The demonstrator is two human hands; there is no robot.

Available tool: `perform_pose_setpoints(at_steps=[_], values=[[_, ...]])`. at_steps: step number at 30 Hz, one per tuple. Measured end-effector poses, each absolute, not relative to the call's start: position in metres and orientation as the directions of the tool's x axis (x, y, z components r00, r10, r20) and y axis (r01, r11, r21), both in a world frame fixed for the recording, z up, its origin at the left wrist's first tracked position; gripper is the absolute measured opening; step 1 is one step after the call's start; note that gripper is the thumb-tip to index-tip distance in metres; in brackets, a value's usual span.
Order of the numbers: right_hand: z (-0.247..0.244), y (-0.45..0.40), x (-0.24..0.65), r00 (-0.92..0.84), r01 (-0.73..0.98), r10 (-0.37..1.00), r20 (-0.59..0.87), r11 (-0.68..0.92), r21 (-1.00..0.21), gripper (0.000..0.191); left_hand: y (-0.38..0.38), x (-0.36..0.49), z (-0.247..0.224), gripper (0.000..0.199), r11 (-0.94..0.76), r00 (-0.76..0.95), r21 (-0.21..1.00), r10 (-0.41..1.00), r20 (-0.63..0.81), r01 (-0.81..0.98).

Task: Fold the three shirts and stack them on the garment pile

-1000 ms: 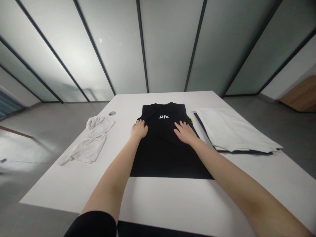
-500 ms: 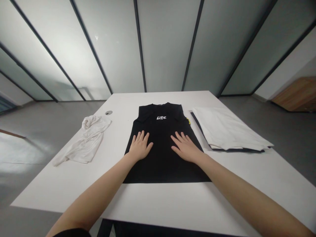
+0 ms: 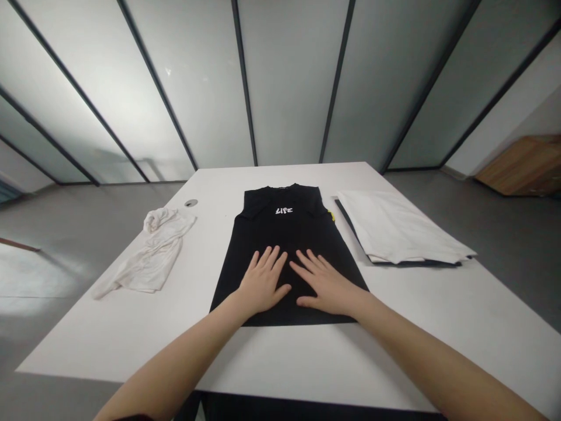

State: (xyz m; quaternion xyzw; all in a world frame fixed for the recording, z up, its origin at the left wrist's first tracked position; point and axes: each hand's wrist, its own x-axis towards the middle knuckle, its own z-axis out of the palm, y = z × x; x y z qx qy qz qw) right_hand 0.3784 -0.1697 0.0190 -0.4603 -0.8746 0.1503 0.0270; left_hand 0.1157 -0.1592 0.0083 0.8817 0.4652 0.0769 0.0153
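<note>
- Item: a black shirt point(image 3: 280, 245) lies flat and smooth on a white table point(image 3: 394, 351), collar away from the person, with a white "LIFE" print point(image 3: 284, 210) below the collar.
- Left hand point(image 3: 263, 283): open, palm down, fingers spread; rests on the lower shirt, near the hem, gripping nothing.
- Right hand point(image 3: 328, 286): open and flat in the same way; rests on the lower shirt, just beside the left hand, not touching it.
- Shirt position: centred between both hands' reach — directly under the palms.
- Left of shirt: a crumpled white garment point(image 3: 151, 254), well apart.
- Right of shirt: a folded white cloth stack point(image 3: 398, 227), near the shirt.
</note>
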Motion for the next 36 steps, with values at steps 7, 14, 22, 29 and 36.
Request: perform_pose_setpoints(at_steps=[7, 14, 22, 29, 36], values=[[0.018, -0.162, 0.408, -0.474, 0.861, 0.853, -0.218, 0.396, -0.320, 0.090, -0.171, 0.115, 0.002, 0.099, -0.637, 0.633, 0.139, 0.770, 0.081, 0.758], [0.020, -0.156, 0.452, -0.359, 0.923, 0.861, -0.361, 0.272, -0.270, 0.146, -0.181, 0.117, 0.011, 0.115, -0.757, 0.764, 0.171, 0.644, 0.036, 0.630], [0.034, -0.159, 0.434, -0.270, 0.935, 0.956, -0.117, 0.231, -0.268, 0.078, -0.163, 0.111, 0.024, 0.080, -0.474, 0.486, 0.167, 0.873, -0.035, 0.864], [0.048, -0.166, 0.425, -0.411, 0.870, 0.903, -0.127, 0.347, -0.350, 0.053, -0.161, 0.093, 0.016, 0.077, -0.219, 0.220, 0.018, 0.973, -0.073, 0.976], [0.068, -0.175, 0.426, -0.450, 0.831, 0.822, -0.350, 0.243, -0.500, 0.044, -0.192, 0.090, 0.025, 0.077, -0.234, 0.225, -0.057, 0.966, -0.129, 0.970]])
